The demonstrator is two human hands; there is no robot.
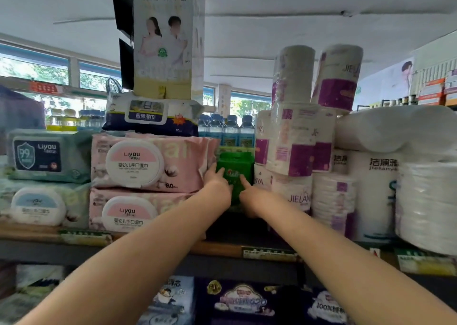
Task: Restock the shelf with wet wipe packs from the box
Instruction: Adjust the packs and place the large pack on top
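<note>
- Both arms stretched out to the shelf [217, 249], hands meeting on the green pack [235, 166].
- Left hand [217, 180]: fingers extended and loosely spread, tips pressing the pack's left front, right by the pink packs [148, 162].
- Right hand [249, 193]: forefinger out, touching the pack's lower right; the other fingers look curled, hard to tell.
- Neither hand wraps the pack; both are flat against its face.
- Green pack stands upright in the gap between the pink packs and the paper rolls [294, 139].

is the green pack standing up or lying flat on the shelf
Standing up. The green pack shows its printed face forward, taller than wide, wedged between the pink wipe packs and toilet rolls, with both hands pressing on its front.
</note>
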